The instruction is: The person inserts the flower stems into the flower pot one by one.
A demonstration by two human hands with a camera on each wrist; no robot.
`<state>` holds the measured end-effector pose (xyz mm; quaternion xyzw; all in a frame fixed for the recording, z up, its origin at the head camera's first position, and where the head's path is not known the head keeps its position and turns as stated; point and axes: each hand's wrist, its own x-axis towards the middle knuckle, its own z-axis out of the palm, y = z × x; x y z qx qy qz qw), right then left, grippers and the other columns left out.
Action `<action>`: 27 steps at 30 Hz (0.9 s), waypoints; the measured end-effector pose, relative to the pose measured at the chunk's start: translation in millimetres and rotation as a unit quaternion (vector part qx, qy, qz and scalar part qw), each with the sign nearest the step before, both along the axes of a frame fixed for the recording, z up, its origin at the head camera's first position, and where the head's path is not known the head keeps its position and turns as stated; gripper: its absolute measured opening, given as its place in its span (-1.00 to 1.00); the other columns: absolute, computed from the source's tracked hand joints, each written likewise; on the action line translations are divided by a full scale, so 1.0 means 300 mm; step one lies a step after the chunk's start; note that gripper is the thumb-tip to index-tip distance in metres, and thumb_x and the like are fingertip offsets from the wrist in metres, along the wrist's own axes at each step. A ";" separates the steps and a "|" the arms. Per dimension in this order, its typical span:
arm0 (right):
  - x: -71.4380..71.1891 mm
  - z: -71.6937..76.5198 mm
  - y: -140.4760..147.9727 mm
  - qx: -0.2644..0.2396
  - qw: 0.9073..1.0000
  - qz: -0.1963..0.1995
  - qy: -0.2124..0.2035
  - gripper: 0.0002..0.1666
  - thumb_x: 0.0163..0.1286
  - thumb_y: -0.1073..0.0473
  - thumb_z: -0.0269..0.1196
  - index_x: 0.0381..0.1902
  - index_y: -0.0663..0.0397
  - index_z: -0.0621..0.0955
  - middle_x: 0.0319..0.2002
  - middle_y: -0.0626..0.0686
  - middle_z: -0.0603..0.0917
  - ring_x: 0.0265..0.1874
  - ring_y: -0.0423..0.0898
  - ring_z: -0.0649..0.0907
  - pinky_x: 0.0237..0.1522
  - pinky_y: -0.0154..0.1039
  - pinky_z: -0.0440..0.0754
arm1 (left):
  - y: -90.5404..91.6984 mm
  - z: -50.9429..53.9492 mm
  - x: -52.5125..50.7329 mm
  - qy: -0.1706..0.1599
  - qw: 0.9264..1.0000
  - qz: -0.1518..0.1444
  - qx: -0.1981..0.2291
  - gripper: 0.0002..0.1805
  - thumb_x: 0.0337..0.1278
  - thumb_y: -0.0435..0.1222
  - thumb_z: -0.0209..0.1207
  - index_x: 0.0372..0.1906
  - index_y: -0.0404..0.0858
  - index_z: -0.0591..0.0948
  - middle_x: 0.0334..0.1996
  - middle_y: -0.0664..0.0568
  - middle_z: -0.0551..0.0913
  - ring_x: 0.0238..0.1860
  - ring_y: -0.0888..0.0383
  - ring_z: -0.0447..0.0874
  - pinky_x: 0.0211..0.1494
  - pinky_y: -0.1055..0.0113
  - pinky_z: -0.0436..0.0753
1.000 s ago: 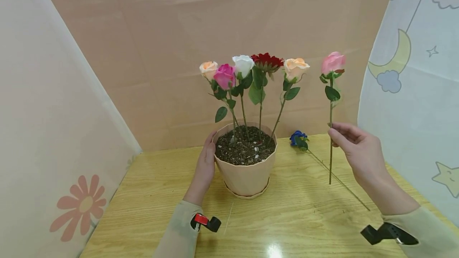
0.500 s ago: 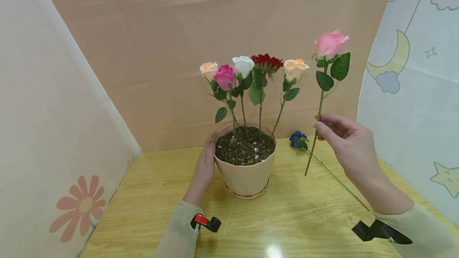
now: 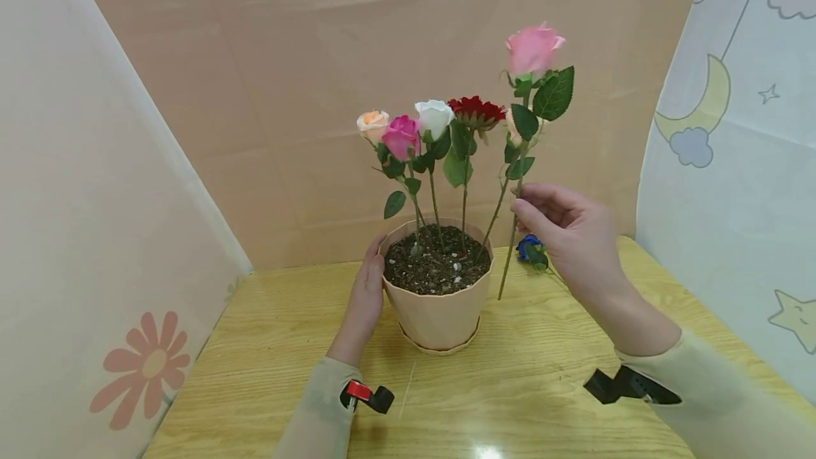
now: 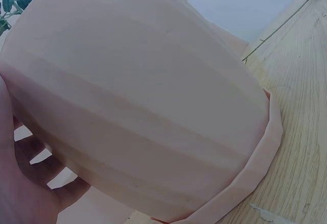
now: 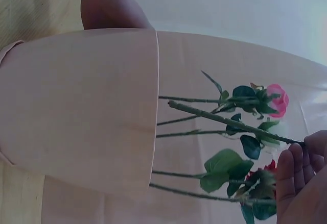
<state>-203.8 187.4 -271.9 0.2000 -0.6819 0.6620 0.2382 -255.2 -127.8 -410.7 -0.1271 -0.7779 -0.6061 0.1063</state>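
Note:
My right hand (image 3: 574, 239) pinches the stem of a pink rose (image 3: 534, 52) between thumb and fingers. The rose stands nearly upright, its lower stem end just right of a peach-coloured flower pot (image 3: 436, 317). In the right wrist view, the cut stem end (image 5: 172, 103) appears close to the pot's rim. My left hand (image 3: 365, 292) holds the pot's left side, its fingers partly hidden behind the wall. Dark soil (image 3: 433, 271) fills the pot. In it stand a magenta rose (image 3: 401, 137), a white rose (image 3: 435, 119), a dark red flower (image 3: 477, 112) and two peach roses (image 3: 372, 125).
A blue rose (image 3: 529, 249) lies on the wooden table (image 3: 287, 360) right of the pot, its stem partly hidden by my right hand. The pot sits on a saucer (image 3: 441, 350). A plain cloth (image 3: 306, 91) hangs behind; printed cloths stand at both sides.
My right hand has carried the pink rose leftward and upward from the right side to beside the pot, now overlapping the right peach rose. My left hand stays on the pot.

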 end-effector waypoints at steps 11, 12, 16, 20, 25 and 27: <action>-0.070 0.003 -0.127 0.095 0.994 -0.050 0.027 -0.76 0.59 0.19 0.43 0.08 0.22 0.82 -0.19 0.16 0.81 -0.31 -0.13 0.75 -0.22 -0.42 0.70 | -0.002 -0.008 -0.002 0.003 1.000 0.000 0.004 -0.36 0.89 0.04 -0.33 0.81 -0.01 0.13 0.78 -0.06 0.09 0.76 -0.18 0.00 0.71 -0.31 0.10; -0.077 -0.001 -0.137 0.097 0.994 -0.051 0.029 -0.76 0.60 0.19 0.43 0.08 0.21 0.82 -0.19 0.15 0.81 -0.31 -0.11 0.74 -0.23 -0.42 0.68 | -0.002 -0.009 -0.001 0.002 1.000 0.001 0.002 -0.36 0.89 0.06 -0.33 0.82 -0.01 0.12 0.78 -0.06 0.09 0.76 -0.18 0.00 0.71 -0.31 0.10; -0.098 -0.006 -0.172 0.104 0.993 -0.053 0.031 -0.77 0.59 0.19 0.42 0.08 0.17 0.83 -0.19 0.11 0.81 -0.31 -0.08 0.72 -0.28 -0.40 0.63 | -0.001 -0.011 0.000 0.002 1.000 0.003 0.001 -0.34 0.88 0.08 -0.34 0.82 -0.03 0.12 0.78 -0.08 0.09 0.76 -0.21 0.00 0.70 -0.34 0.10; -0.110 0.005 -0.191 0.105 0.993 -0.049 0.026 -0.72 0.60 0.14 0.42 0.11 0.20 0.82 -0.17 0.08 0.80 -0.28 -0.08 0.70 -0.26 -0.38 0.63 | 0.000 -0.007 -0.002 0.003 1.000 0.002 0.004 -0.36 0.89 0.05 -0.33 0.82 -0.01 0.13 0.78 -0.07 0.09 0.76 -0.20 0.00 0.70 -0.32 0.10; -0.131 0.012 -0.214 0.101 0.993 -0.048 0.033 -0.70 0.62 0.12 0.40 0.12 0.21 0.81 -0.15 0.08 0.80 -0.25 -0.06 0.70 -0.22 -0.37 0.63 | 0.002 0.000 -0.003 0.000 1.000 0.005 0.002 -0.38 0.89 0.04 -0.31 0.82 0.04 0.13 0.77 -0.01 0.11 0.75 -0.14 0.03 0.71 -0.28 0.13; -0.144 0.003 -0.227 0.102 0.993 -0.048 0.036 -0.73 0.62 0.14 0.41 0.11 0.19 0.81 -0.14 0.07 0.81 -0.24 -0.07 0.71 -0.21 -0.38 0.64 | 0.001 -0.001 -0.002 0.002 1.000 0.004 0.002 -0.38 0.90 0.02 -0.31 0.82 0.01 0.13 0.77 -0.04 0.11 0.75 -0.17 0.02 0.70 -0.31 0.11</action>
